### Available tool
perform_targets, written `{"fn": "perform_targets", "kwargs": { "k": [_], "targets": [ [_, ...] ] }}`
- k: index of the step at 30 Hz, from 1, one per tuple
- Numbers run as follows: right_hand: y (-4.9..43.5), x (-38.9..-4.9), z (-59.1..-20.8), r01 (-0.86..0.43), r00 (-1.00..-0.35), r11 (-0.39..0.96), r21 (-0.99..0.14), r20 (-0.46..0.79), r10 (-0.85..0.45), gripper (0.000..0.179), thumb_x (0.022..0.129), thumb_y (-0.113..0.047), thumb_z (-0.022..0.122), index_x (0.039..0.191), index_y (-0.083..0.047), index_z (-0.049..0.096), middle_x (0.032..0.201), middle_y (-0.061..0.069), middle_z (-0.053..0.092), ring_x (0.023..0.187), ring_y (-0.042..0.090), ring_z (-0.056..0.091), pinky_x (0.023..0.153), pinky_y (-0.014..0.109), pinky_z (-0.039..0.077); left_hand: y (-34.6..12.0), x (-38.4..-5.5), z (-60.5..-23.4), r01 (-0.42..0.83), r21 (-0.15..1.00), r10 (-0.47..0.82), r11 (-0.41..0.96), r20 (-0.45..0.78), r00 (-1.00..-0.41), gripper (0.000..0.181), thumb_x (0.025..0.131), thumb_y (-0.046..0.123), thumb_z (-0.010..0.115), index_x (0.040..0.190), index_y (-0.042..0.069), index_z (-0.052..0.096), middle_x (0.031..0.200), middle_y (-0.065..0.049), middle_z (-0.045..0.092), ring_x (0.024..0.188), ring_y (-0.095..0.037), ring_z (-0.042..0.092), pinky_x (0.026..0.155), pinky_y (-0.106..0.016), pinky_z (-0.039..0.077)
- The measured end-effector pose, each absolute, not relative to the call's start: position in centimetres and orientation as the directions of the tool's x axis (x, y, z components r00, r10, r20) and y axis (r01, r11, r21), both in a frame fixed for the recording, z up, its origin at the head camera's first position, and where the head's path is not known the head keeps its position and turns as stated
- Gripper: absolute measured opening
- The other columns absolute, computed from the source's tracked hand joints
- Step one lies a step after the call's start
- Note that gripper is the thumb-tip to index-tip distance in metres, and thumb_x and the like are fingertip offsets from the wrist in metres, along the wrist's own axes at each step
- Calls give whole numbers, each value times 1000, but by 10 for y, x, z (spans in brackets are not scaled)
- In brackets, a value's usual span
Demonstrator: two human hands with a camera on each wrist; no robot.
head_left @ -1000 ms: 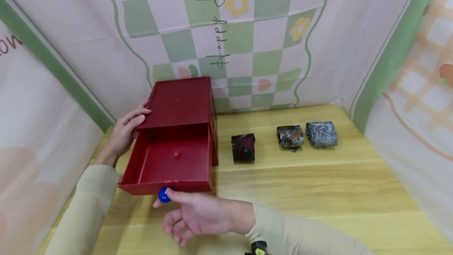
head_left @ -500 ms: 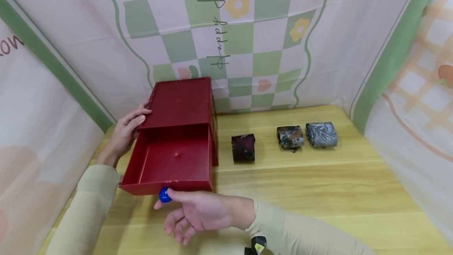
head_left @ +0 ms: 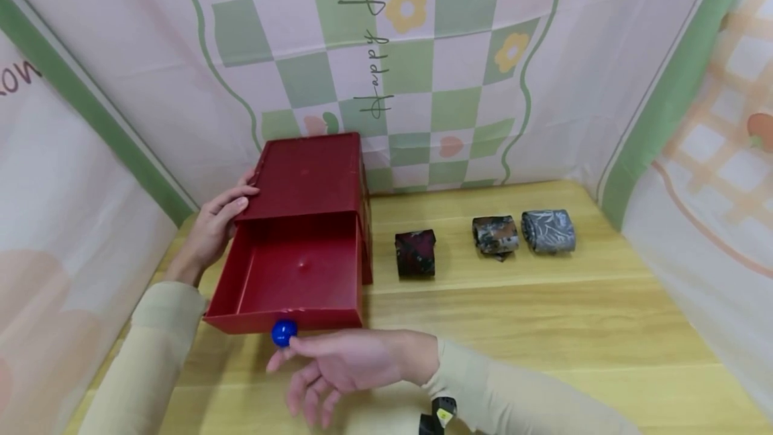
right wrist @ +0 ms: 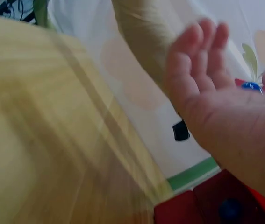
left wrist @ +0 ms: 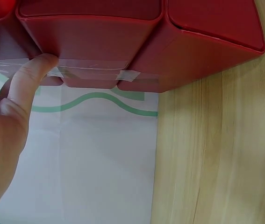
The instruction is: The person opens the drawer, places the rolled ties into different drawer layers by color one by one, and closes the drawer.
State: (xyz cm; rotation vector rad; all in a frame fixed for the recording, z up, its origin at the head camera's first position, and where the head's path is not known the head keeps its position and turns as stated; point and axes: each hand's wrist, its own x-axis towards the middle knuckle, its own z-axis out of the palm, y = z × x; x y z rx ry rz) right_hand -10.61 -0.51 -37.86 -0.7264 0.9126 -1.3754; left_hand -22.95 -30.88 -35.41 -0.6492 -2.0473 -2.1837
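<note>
Red drawer unit [head_left: 304,176] stands on wooden table [head_left: 513,327], top drawer [head_left: 296,280] out. Left hand [head_left: 213,225] lies against the unit's side, thumb straight. Right hand [head_left: 353,362] loose, fingers apart, thumb tip at blue knob [head_left: 283,332]; contact uncertain. Dark cloth roll [head_left: 415,253] sits right of the unit.

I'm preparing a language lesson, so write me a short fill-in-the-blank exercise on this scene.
The round, glossy knob on the pulled-out red plastic drawer is coloured ____.
The person's ____ hand touches the side of the red plastic cabinet.
On the pale wooden table lie ____ rolled patterned cloths.
Missing words: blue; left; three.
</note>
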Motion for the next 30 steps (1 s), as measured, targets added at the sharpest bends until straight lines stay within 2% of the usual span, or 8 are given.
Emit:
{"fn": "perform_targets", "kwargs": {
  "k": [3,5,11,15,18,22,27,30],
  "targets": [
    [3,-109,-379,403,58,115,-908,-101,-993,49,114,-28,16,151,0,30,124,41,51,92,16,64,84,31,55,-309,-230,-354,328,938,237,-111,345,-908,29,108,9,48,121,14,73,168,-12,18,154,-24,11,71,-15,51],
    [8,-112,-378,336,115,142,-931,-109,-987,45,113,-19,17,150,2,31,132,45,42,97,16,64,89,33,55,-310,-230,-355,318,940,247,-120,339,-908,29,108,9,48,122,14,73,169,-12,16,155,-25,9,83,-18,53],
    [26,-128,-368,75,324,218,-973,-183,-928,43,110,-6,34,153,-2,32,131,14,57,112,7,60,102,35,50,-310,-230,-354,310,941,255,-137,336,-907,28,108,11,48,122,13,72,169,-11,14,155,-26,7,94,-23,52],
    [43,-142,-357,-152,405,212,-965,-257,-878,48,108,-3,39,155,-2,32,139,7,57,122,0,54,108,26,41,-311,-230,-353,307,944,262,-122,329,-907,28,108,12,48,124,14,72,169,-9,14,154,-24,12,92,-23,53],
    [62,-155,-348,-315,370,194,-929,-309,-876,47,110,-15,42,155,-5,35,143,-2,56,128,-2,49,109,22,39,-312,-230,-353,308,947,257,-94,322,-911,28,108,11,49,125,15,71,169,-8,16,148,-17,29,81,-22,56],
    [86,-172,-340,-429,268,190,-883,-325,-907,49,110,-32,41,153,-8,41,145,-3,55,131,1,47,109,24,39,-313,-229,-352,311,948,248,-66,317,-915,29,108,9,49,126,15,71,169,-9,18,133,-7,47,61,-18,53],
    [109,-192,-337,-386,106,269,-882,-332,-937,49,110,-37,41,150,-9,45,143,-1,56,131,7,50,110,28,40,-314,-229,-352,303,950,239,-74,312,-919,29,108,10,50,126,15,71,169,-9,18,133,-4,46,56,-17,51],
    [120,-204,-337,-351,-53,328,-877,-332,-942,46,110,-34,44,148,-9,48,140,0,59,129,12,54,109,31,42,-313,-229,-353,297,951,240,-82,308,-921,28,108,11,50,126,16,72,169,-8,17,139,-5,40,58,-18,51]
  ]
}}
